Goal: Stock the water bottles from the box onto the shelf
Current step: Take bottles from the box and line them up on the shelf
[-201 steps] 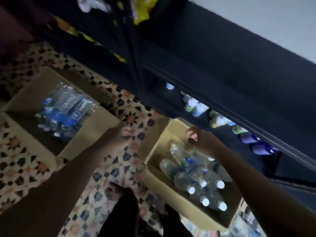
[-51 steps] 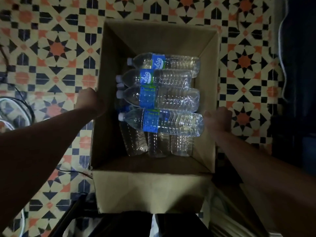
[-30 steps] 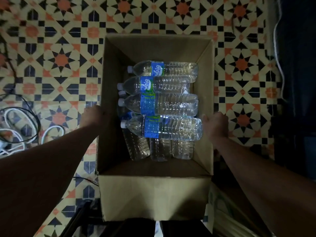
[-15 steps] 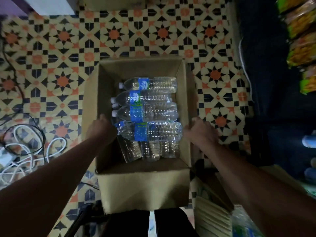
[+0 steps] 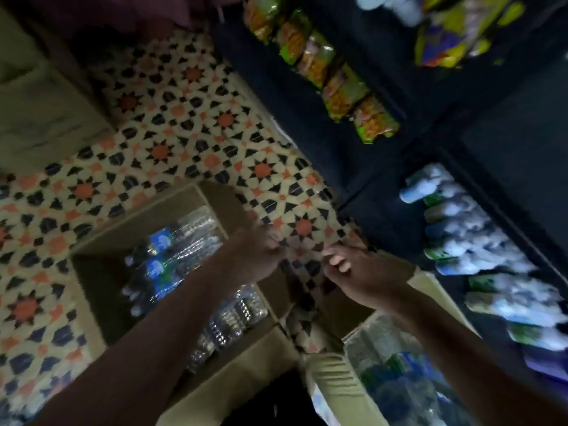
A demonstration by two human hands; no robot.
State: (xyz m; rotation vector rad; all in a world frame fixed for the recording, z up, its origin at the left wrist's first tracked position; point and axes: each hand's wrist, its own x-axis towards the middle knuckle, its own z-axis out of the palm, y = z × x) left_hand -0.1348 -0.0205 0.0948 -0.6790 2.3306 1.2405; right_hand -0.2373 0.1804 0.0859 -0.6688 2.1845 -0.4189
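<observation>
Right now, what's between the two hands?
Only bare patterned floor tile between the left hand and right hand, in the head view; the hands are apart.

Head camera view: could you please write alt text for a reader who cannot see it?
Two bare hands, left hand and right hand, reach over a patterned tiled floor, neither visibly holding a bottle. An open cardboard box of water bottles sits lower left; a dark shelf at right carries rows of bottles. The frame is blurred.
</observation>
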